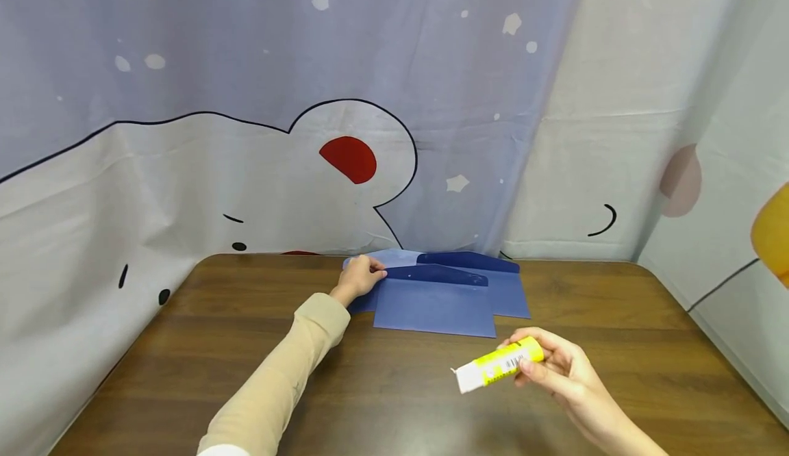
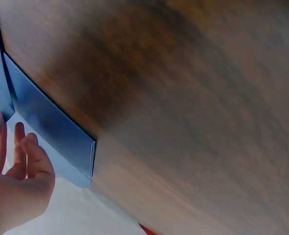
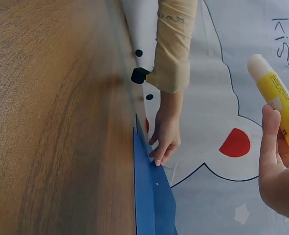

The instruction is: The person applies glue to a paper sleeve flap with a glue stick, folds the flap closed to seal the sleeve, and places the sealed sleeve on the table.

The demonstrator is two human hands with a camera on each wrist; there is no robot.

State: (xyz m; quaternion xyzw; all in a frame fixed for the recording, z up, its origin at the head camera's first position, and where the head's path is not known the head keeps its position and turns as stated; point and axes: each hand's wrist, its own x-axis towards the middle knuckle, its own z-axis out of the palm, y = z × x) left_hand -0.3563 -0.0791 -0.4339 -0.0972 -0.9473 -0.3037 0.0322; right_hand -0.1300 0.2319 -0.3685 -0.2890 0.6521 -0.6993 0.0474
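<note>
Three blue envelopes lie at the far edge of the table. The front envelope [image 1: 434, 309] overlaps the back left envelope [image 1: 364, 302] and the back right envelope [image 1: 510, 295]. My left hand [image 1: 359, 278] pinches the top left corner of the front envelope between thumb and finger, while its other fingers stay loosely bent, as the left wrist view shows. A yellow glue stick [image 1: 505, 362] with a white end is in my right hand [image 1: 564, 374]. That hand grips it above the table, nearer to me, the white end pointing left in the head view.
The wooden table [image 1: 345, 401] extends from the envelopes toward me. Behind it and along its sides hangs a printed curtain [image 1: 259, 182], which meets the table's far edge. A beige sleeve [image 1: 277, 367] covers the left arm.
</note>
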